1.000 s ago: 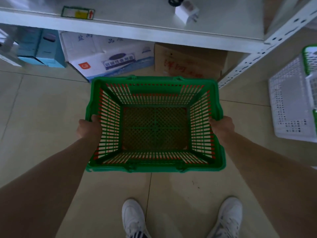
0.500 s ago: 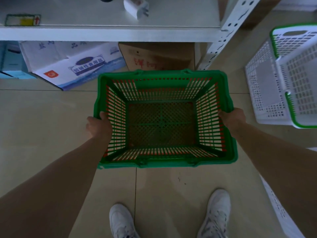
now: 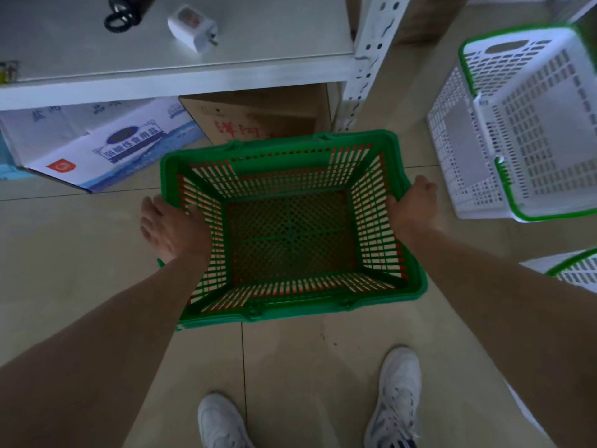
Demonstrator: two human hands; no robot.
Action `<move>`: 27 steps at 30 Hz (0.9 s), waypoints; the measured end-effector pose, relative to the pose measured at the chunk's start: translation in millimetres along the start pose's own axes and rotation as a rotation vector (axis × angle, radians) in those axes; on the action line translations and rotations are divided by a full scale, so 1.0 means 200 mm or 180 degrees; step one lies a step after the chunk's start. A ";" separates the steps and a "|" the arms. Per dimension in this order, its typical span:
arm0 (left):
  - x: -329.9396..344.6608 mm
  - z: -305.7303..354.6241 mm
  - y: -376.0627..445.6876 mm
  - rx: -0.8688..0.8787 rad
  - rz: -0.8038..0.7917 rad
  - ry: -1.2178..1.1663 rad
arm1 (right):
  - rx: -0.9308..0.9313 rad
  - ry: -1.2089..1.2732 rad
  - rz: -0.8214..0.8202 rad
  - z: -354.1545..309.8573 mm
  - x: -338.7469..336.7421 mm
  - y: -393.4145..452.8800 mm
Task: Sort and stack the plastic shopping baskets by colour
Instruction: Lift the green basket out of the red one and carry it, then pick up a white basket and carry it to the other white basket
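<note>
A green slatted shopping basket hangs in front of me above the tiled floor, mouth up and empty. Red shows through its side slats. My left hand lies against the basket's left wall with the thumb at the rim and the fingers spread along the outside. My right hand grips the right rim. A white basket with a green rim stands on the floor to the right, tipped toward me. Part of another white, green-rimmed basket shows at the right edge.
A grey metal shelf with a white charger spans the top; its upright post stands just behind the basket. Cardboard boxes sit under the shelf. My white shoes are on the tiles below.
The green basket and my view have shifted right, bringing the white baskets closer. My left hand's fingers have spread out along the basket's side.
</note>
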State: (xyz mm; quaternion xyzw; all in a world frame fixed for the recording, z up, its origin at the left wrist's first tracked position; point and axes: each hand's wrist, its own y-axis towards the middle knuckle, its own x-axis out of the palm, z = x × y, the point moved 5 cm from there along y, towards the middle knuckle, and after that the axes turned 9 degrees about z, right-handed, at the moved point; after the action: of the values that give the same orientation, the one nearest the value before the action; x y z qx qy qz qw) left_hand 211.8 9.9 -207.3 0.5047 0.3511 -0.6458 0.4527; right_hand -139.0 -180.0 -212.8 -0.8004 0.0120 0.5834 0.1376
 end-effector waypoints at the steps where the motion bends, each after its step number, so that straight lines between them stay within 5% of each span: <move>1: -0.01 0.06 -0.02 0.0289 0.0003 0.0057 | -0.0232 -0.0067 0.0197 -0.03 -0.02 -0.01; 7: 0.06 0.44 -0.30 0.0896 -0.0762 -0.0593 | -0.0991 -0.0030 0.0368 -0.07 -0.08 -0.06; 17: 0.12 1.03 -1.00 0.1177 -0.2246 -0.1559 | -0.0562 0.0726 -0.0088 0.12 -0.27 -0.04; 27: 0.10 1.41 -1.54 0.1152 -0.2797 -0.1927 | 0.0121 0.1262 -0.0028 0.57 -0.49 0.07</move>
State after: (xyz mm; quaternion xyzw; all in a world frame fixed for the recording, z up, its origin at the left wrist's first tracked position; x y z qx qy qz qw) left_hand -174.1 -145.4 -159.7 0.1728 0.2663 -0.9396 0.1280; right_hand -278.7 -180.5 -155.3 -0.8969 0.0464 0.4134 0.1502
